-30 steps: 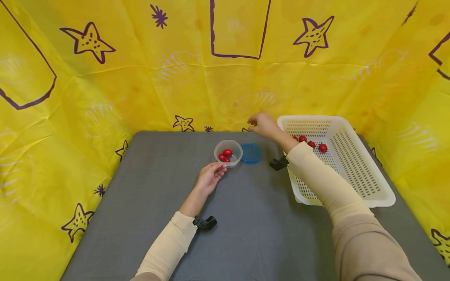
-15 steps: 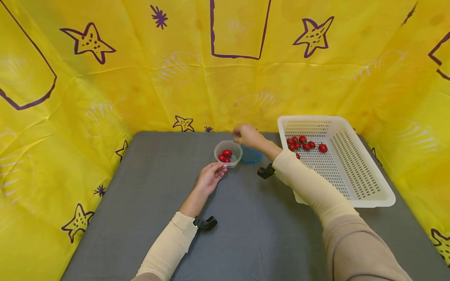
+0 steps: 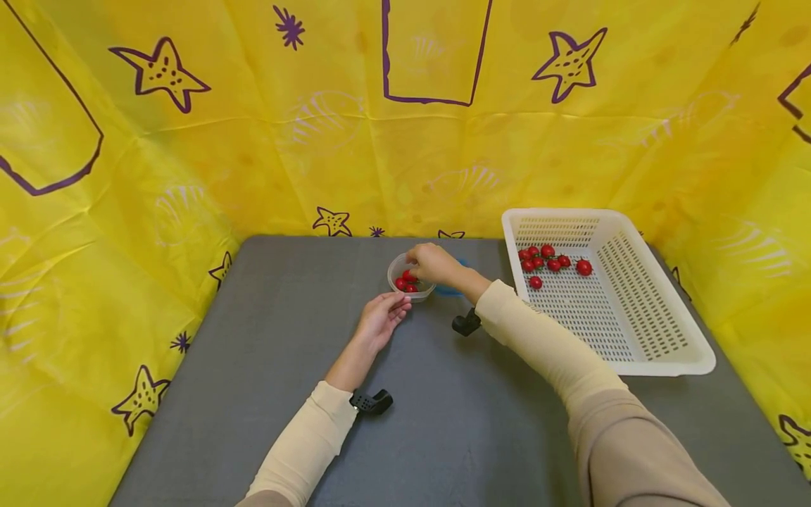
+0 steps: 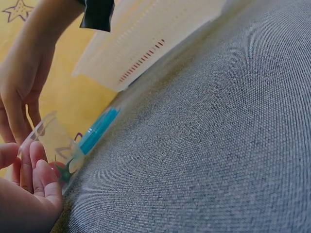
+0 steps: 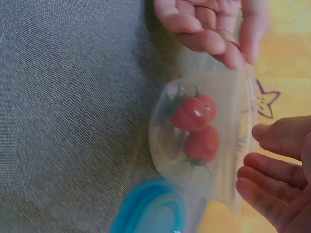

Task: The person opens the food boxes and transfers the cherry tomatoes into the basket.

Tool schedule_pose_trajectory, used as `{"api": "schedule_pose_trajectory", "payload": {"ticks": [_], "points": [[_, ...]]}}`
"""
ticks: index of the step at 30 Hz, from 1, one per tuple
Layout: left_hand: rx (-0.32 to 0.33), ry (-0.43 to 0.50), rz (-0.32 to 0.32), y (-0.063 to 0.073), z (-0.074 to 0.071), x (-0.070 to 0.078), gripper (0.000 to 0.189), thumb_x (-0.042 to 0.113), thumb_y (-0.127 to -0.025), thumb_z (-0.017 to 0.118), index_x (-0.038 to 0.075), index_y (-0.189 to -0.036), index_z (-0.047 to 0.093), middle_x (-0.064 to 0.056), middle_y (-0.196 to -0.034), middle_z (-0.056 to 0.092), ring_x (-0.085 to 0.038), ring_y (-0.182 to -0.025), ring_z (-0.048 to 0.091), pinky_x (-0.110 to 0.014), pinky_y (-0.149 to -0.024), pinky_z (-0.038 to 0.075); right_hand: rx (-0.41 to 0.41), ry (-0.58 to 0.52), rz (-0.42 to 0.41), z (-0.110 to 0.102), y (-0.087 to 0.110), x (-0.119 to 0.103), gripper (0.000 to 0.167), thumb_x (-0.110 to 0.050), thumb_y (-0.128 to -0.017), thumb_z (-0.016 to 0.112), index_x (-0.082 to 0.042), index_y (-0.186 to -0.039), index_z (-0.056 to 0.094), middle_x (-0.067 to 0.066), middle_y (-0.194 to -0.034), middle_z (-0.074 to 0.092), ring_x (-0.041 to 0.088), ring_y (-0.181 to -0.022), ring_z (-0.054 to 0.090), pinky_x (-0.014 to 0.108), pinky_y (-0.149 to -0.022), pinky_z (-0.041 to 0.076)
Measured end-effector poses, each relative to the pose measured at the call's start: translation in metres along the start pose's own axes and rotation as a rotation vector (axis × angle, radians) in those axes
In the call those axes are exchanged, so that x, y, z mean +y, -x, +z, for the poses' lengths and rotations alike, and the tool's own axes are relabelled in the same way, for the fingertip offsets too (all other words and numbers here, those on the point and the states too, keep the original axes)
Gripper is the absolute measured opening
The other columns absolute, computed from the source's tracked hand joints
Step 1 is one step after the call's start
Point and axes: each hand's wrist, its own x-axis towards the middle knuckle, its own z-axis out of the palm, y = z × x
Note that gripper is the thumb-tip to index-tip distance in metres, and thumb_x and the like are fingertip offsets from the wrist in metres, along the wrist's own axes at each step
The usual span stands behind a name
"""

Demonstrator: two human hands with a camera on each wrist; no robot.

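A clear plastic container (image 3: 415,297) holds several red cherry tomatoes (image 5: 201,144) with green stems. My left hand (image 3: 380,320) pinches its near rim between thumb and fingers. Over the container's opening is my right hand (image 3: 437,264), palm down. In the right wrist view its thumb and fingers (image 5: 265,194) stand apart at the rim, with nothing seen between them. A blue lid (image 5: 155,208) lies on the table beside the container, partly hidden by the right hand in the head view.
A white slotted basket (image 3: 659,310) stands on the right of the grey table (image 3: 279,317), with several more cherry tomatoes (image 3: 553,265) toward its far left corner. Yellow patterned cloth (image 3: 253,162) hangs behind and along both sides.
My right hand has moved left and down, from beside the basket, past the blue lid, to the container's opening. My left hand has stayed at the rim.
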Motion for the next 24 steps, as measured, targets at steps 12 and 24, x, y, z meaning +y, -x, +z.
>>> {"api": "schedule_pose_trajectory", "payload": {"ticks": [12,24], "points": [[0.0,0.005,-0.004,-0.001,0.0,0.0,0.013,0.008,-0.097,0.057,0.011,-0.085,0.061,0.005,-0.074,0.069,-0.007,-0.069,0.065,-0.022,-0.071,0.051,0.034,0.167,-0.004,0.028,-0.009,0.002,0.012,-0.001,-0.085,0.06,-0.002,-0.091,0.07,0.01,-0.083,0.065,0.024,-0.074,0.056,0.034,-0.073,0.049],[-0.016,-0.003,-0.011,0.0,-0.001,0.001,0.011,0.009,-0.097,0.057,0.011,-0.088,0.06,0.005,-0.075,0.07,-0.007,-0.071,0.065,-0.022,-0.071,0.051,0.056,0.234,0.043,0.035,-0.012,-0.002,0.014,0.001,-0.087,0.059,-0.001,-0.095,0.07,0.013,-0.088,0.068,0.026,-0.079,0.057,0.035,-0.078,0.051]]}}
